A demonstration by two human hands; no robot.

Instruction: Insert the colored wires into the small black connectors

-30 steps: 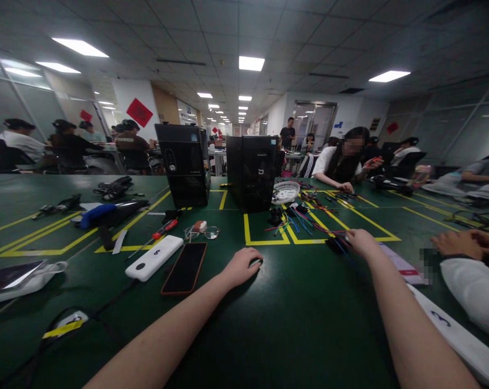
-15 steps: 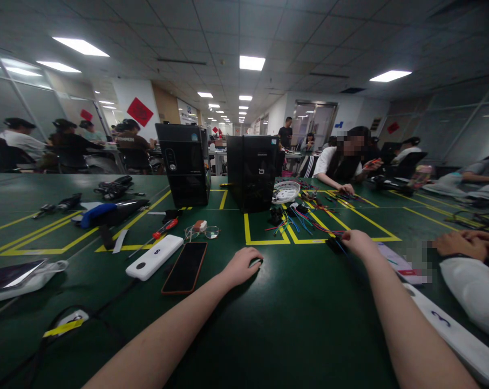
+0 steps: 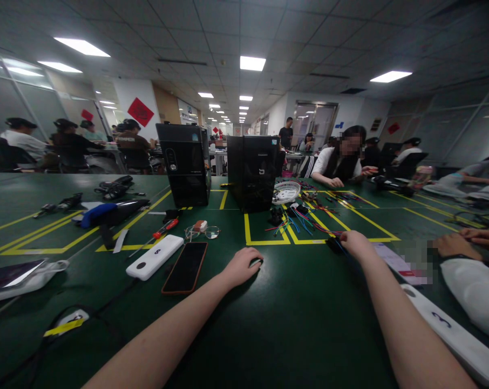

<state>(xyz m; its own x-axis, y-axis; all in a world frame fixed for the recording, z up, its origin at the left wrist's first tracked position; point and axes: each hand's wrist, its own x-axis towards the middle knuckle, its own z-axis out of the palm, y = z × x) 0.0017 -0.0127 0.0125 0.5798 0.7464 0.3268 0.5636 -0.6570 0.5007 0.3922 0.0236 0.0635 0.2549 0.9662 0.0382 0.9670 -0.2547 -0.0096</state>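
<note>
Green mat (image 3: 301,313) lying open, left hand (image 3: 242,267) curling (grip unclear), right hand (image 3: 355,243) pinching black connector (image 3: 332,245) at yellow tape (image 3: 269,242).

Only two arms and two hands of the person show, and all of them are bare, with no cloth on them from the hands right back to the near edge. The left arm (image 3: 167,335) is long and smooth, thin at the wrist by the left hand (image 3: 242,267) and wider toward the near left, with a soft shadow along its under side. The right arm (image 3: 406,329) looks the same, thin where it joins the right hand (image 3: 355,243) farther off and very wide at the near right, where the edge cuts it off.
</note>
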